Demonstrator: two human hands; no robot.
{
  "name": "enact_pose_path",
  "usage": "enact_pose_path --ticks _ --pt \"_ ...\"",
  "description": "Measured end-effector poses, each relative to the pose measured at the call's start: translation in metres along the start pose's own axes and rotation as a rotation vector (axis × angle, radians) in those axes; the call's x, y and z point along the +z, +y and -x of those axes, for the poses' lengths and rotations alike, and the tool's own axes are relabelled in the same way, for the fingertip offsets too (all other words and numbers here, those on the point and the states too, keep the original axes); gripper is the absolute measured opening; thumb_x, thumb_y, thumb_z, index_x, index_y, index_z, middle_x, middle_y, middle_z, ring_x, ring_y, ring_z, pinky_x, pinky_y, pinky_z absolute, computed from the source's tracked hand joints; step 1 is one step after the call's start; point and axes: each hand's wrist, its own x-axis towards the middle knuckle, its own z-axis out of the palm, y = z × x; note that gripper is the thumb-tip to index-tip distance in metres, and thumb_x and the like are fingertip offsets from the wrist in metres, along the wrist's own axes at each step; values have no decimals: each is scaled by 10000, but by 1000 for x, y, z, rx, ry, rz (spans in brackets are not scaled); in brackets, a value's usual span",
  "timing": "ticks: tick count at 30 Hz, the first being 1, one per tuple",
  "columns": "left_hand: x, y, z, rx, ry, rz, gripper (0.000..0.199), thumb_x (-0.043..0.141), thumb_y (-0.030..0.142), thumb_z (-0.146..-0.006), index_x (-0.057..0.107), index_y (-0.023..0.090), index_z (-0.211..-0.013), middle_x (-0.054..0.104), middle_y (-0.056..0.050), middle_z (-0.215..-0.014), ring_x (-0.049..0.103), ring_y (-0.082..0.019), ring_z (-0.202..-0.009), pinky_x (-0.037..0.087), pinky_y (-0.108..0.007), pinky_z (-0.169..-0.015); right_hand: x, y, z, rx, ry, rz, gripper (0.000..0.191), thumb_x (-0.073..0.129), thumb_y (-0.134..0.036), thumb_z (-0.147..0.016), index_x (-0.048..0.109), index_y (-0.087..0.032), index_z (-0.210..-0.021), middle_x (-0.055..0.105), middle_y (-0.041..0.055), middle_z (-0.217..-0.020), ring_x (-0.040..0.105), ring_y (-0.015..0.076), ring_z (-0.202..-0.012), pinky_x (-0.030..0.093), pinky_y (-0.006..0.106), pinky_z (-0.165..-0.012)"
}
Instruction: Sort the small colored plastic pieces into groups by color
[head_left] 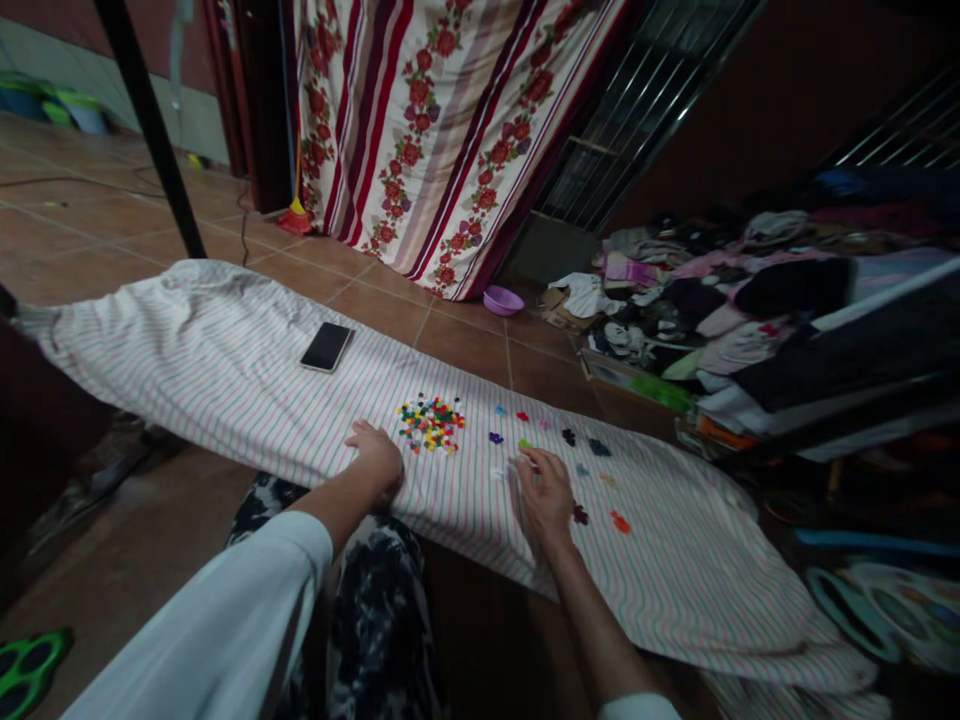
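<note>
A pale striped cloth spreads widest, draped long and rumpled across the front of the person. Beyond it hangs a flowered curtain with dark red stripes, and to the right lies a heap of clothes. The left hand rests at the near side of the mixed pieces, its fingers loosely open. The right hand reaches in among the sorted clusters with bent fingers, the fingertips at the green cluster (whether they pinch a piece, I cannot tell). A dark-screened phone lies flat on the cloth, left of the pieces, while a purple bowl sits on the tiled floor near the curtain's lower edge. The mixed pieces, tiny and many-coloured (yellow, red, green, white and more), lie in a loose patch between the phone and the sorted clusters. Smallest are those separate clusters on the cloth, among them a purple cluster, a red cluster, and an orange cluster right of the right hand.
</note>
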Motion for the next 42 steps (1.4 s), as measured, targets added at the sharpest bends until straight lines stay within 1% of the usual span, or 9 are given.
enact_pose_path --ticks 5,9,14,20,23,29,35,39,42 --pt "4 -3 -2 50 50 33 1195 847 271 -434 295 79 -1476 224 -342 -1513 238 -530 -1382 426 -606 -969 55 -51 -14 -80 -265 -30 260 481 -303 -912 729 -233 -953 632 73 -946 560 214 -936 471 379 -876" --pt "4 -4 -3 66 59 46 1117 832 313 -501 321 81 -1467 232 -344 -1506 244 -533 -1378 429 -616 -957 90 -79 -23 -120 -360 20 273 492 -223 -896 754 -253 -966 595 91 -1083 499 238 -1054 447 391 -942" --pt "2 -4 -3 78 55 49 1071 824 319 -536 335 76 -1458 249 -348 -1497 254 -538 -1369 434 -626 -947 117 -101 -42 -151 -442 94 274 506 -182 -887 763 -259 -945 540 85 -1238 415 257 -1164 379 420 -1022" --pt "-2 -6 2 81 46 -26 1008 774 393 -614 329 78 -1462 251 -333 -1502 272 -512 -1376 460 -596 -923 128 -110 -54 -130 -543 168 244 518 -213 -891 758 -239 -856 503 65 -1336 379 262 -1203 355 424 -1019" --pt "-2 -6 4 98 51 -42 1021 791 376 -592 346 48 -1450 254 -346 -1495 283 -513 -1371 467 -574 -922 127 -111 -54 -134 -553 158 242 519 -220 -894 755 -229 -837 515 72 -1333 385 264 -1202 344 421 -1022" --pt "-4 -6 3 106 16 -53 1140 819 386 -557 252 16 -1475 222 -369 -1494 270 -517 -1375 459 -562 -945 126 -108 -54 -149 -573 110 221 539 -232 -880 746 -233 -803 548 68 -1296 407 253 -1189 342 411 -1011" --pt "-4 -8 5 110 48 14 1073 830 330 -511 374 32 -1434 246 -363 -1489 269 -527 -1371 454 -580 -941 133 -107 -57 -75 -572 97 181 567 -217 -845 739 -230 -791 579 59 -1257 426 247 -1172 342 400 -999" --pt "-2 -8 4 117 63 -7 1108 830 350 -509 341 10 -1443 239 -377 -1482 282 -533 -1362 465 -575 -919 137 -110 -59 -51 -580 140 175 574 -197 -826 737 -226 -767 594 62 -1241 442 257 -1154 353 414 -976" --pt "-1 -6 1 110 65 44 1131 841 311 -467 349 5 -1438 234 -385 -1478 261 -550 -1363 451 -599 -929 137 -112 -61 -67 -603 163 184 573 -194 -822 734 -226 -740 605 66 -1228 453 266 -1146 367 417 -951"
